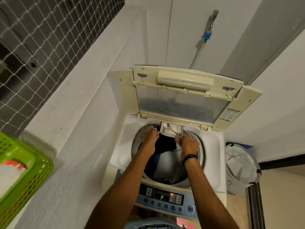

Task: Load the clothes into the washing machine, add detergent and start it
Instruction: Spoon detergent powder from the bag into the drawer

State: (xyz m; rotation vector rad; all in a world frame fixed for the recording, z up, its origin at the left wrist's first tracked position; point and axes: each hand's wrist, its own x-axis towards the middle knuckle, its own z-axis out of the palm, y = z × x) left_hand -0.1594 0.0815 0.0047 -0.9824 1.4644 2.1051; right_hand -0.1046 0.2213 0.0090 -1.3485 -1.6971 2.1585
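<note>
A top-loading washing machine (pixel 212 146) stands with its lid (pixel 181 103) raised. Dark and white clothes (pixel 165 156) fill the drum. At the drum's back rim a small detergent drawer (pixel 171 128) is pulled out. My left hand (pixel 149 138) grips the drawer's front left edge. My right hand (pixel 188 142) pinches the handle of a metal spoon (pixel 171 130), whose bowl lies in the drawer. The control panel (pixel 165 197) at the front shows a green "F".
A green plastic basket (pixel 24 177) sits on the ledge at the left. A grey laundry bag (pixel 241 164) stands right of the machine. A tap with a hose (pixel 208 33) is on the wall behind. White walls close in on both sides.
</note>
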